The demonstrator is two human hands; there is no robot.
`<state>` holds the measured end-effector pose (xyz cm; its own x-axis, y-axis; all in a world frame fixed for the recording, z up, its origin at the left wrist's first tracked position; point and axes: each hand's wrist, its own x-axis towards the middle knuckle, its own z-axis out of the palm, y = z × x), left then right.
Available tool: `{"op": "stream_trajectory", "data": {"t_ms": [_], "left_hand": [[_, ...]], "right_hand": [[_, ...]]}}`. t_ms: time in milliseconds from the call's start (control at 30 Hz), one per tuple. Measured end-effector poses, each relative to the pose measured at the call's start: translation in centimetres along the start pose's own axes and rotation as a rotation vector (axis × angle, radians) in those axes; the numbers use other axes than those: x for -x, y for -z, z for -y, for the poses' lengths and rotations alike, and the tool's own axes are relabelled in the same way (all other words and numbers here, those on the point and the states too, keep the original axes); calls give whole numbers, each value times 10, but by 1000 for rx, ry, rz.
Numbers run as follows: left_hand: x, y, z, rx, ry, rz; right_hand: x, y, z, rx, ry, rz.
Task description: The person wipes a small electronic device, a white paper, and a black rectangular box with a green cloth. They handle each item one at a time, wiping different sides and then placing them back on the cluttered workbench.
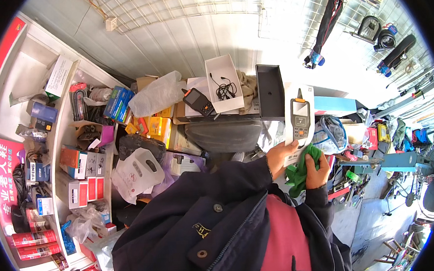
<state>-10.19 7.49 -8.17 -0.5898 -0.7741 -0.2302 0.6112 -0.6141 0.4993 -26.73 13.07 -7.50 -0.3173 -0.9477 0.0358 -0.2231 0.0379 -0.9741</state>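
Note:
My left hand [279, 157] grips the lower end of a white box [289, 111], its thumb lying over the front. Printed on that front is a picture of a handheld device with a short antenna and orange buttons. Bunched in my right hand [318, 171] is a green cloth [297, 179], pressed to the box's lower right edge. Behind the box, on the cluttered surface, a black handheld device [197, 102] with orange keys leans next to an open white box [215, 65] holding coiled black cables [226, 90]. An open black tray [270, 94] stands just left of the held box.
White shelves [53, 162] crowded with boxes and packets run down the left. A clear plastic bag [156, 95] and a white carry bag [138, 175] lie between shelves and worktop. Wire grid [213, 7] covers the wall. Tools and a blue bench [397, 162] stand at the right.

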Motion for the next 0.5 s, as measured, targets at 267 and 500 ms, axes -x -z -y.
{"op": "stream_trajectory", "data": {"t_ms": [267,500], "left_hand": [[-11,101,-122,-767,-220,-174],[-33,167,-217,-321,-81,-346]], "right_hand": [[-39,8,-45,-563,-329,-30],[-69,-27,-43,-555,-379,-34]]}}
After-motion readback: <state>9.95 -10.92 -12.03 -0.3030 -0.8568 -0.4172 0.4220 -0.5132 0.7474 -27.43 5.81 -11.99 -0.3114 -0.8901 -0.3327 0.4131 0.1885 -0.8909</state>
